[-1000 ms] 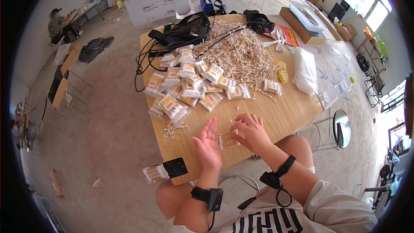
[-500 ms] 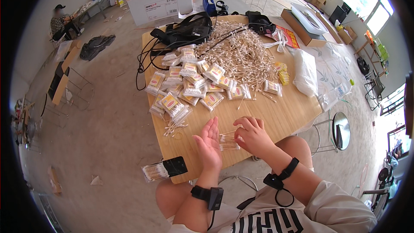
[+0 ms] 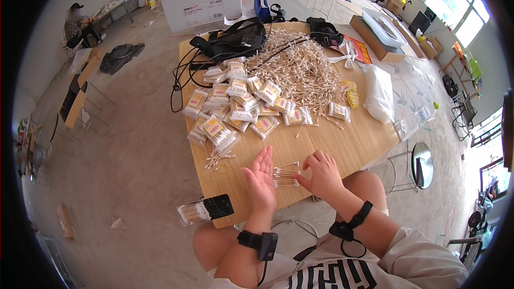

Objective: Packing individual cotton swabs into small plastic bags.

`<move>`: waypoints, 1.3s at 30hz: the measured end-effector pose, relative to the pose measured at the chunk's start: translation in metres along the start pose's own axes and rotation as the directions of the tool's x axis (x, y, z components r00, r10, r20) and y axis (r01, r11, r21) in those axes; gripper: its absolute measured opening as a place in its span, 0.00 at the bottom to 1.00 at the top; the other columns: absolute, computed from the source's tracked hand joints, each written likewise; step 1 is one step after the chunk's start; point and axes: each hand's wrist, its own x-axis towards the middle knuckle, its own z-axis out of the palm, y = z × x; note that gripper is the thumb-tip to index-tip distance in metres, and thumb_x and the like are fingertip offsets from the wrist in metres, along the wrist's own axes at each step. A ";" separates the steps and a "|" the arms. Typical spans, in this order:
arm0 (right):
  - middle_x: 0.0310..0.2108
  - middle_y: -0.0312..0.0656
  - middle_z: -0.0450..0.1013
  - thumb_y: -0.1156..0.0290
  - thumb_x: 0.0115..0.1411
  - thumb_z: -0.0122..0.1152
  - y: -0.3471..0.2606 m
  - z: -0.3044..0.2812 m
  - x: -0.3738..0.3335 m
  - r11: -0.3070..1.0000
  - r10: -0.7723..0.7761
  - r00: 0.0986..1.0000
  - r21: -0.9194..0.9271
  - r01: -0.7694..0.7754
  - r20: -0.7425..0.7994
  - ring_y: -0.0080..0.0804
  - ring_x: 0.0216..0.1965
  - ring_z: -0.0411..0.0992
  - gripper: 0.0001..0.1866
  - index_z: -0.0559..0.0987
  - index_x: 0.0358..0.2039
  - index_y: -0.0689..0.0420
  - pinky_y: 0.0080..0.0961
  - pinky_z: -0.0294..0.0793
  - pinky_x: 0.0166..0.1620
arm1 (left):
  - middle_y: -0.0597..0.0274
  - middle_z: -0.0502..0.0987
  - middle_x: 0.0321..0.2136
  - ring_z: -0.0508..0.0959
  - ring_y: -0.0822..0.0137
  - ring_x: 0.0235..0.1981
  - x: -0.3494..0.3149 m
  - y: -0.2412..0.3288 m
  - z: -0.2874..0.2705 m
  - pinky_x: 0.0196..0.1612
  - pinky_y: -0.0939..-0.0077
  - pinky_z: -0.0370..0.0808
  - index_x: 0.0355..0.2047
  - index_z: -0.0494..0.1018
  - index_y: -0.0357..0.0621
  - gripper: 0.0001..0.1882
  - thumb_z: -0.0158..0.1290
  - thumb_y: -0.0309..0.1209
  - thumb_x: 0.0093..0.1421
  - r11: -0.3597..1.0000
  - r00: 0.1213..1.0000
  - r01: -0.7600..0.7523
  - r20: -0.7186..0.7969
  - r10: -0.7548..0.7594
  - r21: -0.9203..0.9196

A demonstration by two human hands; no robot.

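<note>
A small row of cotton swabs (image 3: 286, 177) lies on the wooden table (image 3: 348, 147) between my two hands. My left hand (image 3: 261, 179) stands at the row's left ends, its palm turned inward and its fingers stretched out with nothing in them. At the right ends, my right hand (image 3: 322, 174) has its thumb close to the swab tips and its fingers curved apart from it. I see nothing held in it. Beyond my hands lie several small packed bags of cotton swabs (image 3: 218, 129) and a large heap of loose cotton swabs (image 3: 302, 64).
A black phone-like slab (image 3: 217, 206) with a bundle of swabs (image 3: 194, 213) rests at the table's near left corner. Black straps and bags (image 3: 235, 40) lie at the far side. A white plastic bag (image 3: 378, 93) sits at the right. A round stool (image 3: 423, 166) stands right of the table.
My right hand has moved slightly right, off the swab row, and its thumb and fingers have spread. The left hand has stayed almost in place. The whole view has shifted slightly.
</note>
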 end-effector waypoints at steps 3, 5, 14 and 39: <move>0.39 0.44 0.71 0.58 0.56 0.69 0.004 0.006 -0.005 0.999 0.042 0.997 0.010 -0.043 0.059 0.47 0.46 0.72 0.13 0.78 0.32 0.52 0.41 0.71 0.48 | 0.40 0.58 0.70 0.53 0.53 0.74 0.001 0.001 0.000 0.76 0.60 0.42 0.67 0.57 0.32 0.51 0.21 0.70 0.68 1.000 1.000 0.009 0.000 -0.009 -0.002; 0.38 0.44 0.72 0.58 0.57 0.68 0.008 0.010 -0.006 0.999 0.033 0.997 0.019 -0.034 0.070 0.48 0.45 0.73 0.12 0.78 0.32 0.53 0.42 0.72 0.47 | 0.40 0.58 0.70 0.53 0.54 0.74 0.001 0.001 0.002 0.76 0.60 0.41 0.67 0.57 0.32 0.51 0.21 0.70 0.68 1.000 1.000 0.017 -0.005 -0.017 -0.006; 0.38 0.43 0.72 0.67 0.58 0.65 0.011 0.000 0.006 0.985 0.055 0.992 0.157 -0.072 0.109 0.46 0.41 0.74 0.06 0.78 0.33 0.55 0.39 0.75 0.44 | 0.40 0.58 0.70 0.52 0.55 0.74 0.001 -0.001 -0.003 0.76 0.60 0.41 0.68 0.56 0.31 0.52 0.21 0.70 0.68 1.000 1.000 0.014 0.005 -0.014 -0.021; 0.37 0.44 0.76 0.69 0.60 0.61 0.019 -0.042 0.039 0.994 -0.075 0.900 0.103 0.033 0.429 0.47 0.41 0.76 0.05 0.79 0.35 0.55 0.42 0.75 0.41 | 0.41 0.56 0.71 0.51 0.54 0.75 0.000 0.001 -0.003 0.76 0.59 0.40 0.68 0.55 0.32 0.50 0.21 0.68 0.69 0.999 0.999 0.024 0.037 -0.023 -0.024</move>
